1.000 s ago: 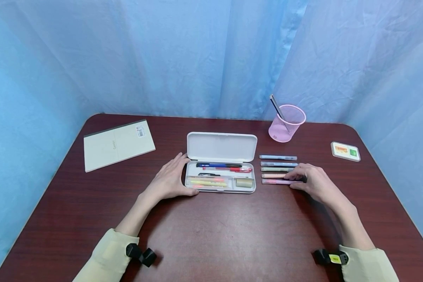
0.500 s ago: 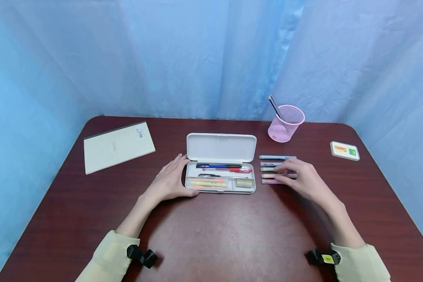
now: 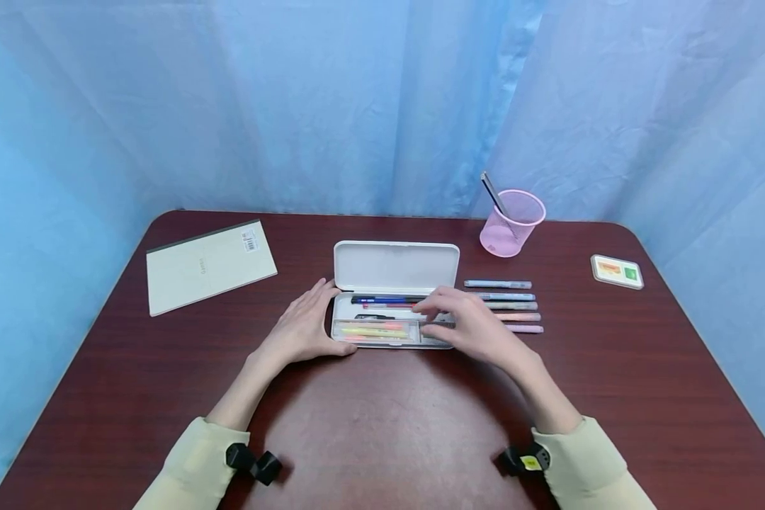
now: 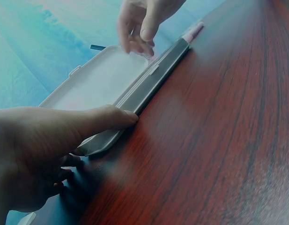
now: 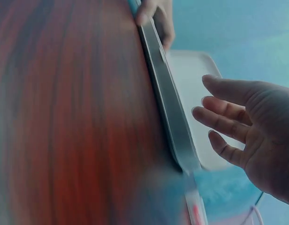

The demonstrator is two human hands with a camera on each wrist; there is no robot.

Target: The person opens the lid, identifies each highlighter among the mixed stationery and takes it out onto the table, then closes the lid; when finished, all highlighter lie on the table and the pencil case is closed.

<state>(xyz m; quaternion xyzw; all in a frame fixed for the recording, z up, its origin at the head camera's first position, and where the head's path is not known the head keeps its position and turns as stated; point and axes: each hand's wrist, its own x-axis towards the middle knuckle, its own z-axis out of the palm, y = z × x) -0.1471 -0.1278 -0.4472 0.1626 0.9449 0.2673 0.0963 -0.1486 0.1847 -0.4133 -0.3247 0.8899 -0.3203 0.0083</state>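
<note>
An open white pencil case (image 3: pixel 397 265) lies mid-table, its lid tipped back. My left hand (image 3: pixel 302 326) holds its left end, thumb along the front edge and fingers at the back corner. Over the right half of the case hovers my right hand (image 3: pixel 472 324), fingers loosely bent and apart, nothing between them in the right wrist view. Inside the case are a blue pen (image 3: pixel 382 299), a partly covered red pen (image 3: pixel 382 307), a black-tipped pen (image 3: pixel 372 316) and yellow and pink sticks (image 3: pixel 376 331) in the front compartment. The right hand hides the case's right part.
Several pastel pens, among them a light blue pen (image 3: pixel 499 284) and a lilac pen (image 3: pixel 525 329), lie in a row right of the case. Behind stands a pink mesh pen cup (image 3: pixel 510 230) holding a dark pen. A notebook (image 3: pixel 210 269) lies left, a small flat case (image 3: pixel 617 272) far right.
My right hand has moved left from the row of pastel pens to above the pencil case. The row stays on the table. My left hand keeps its place at the case.
</note>
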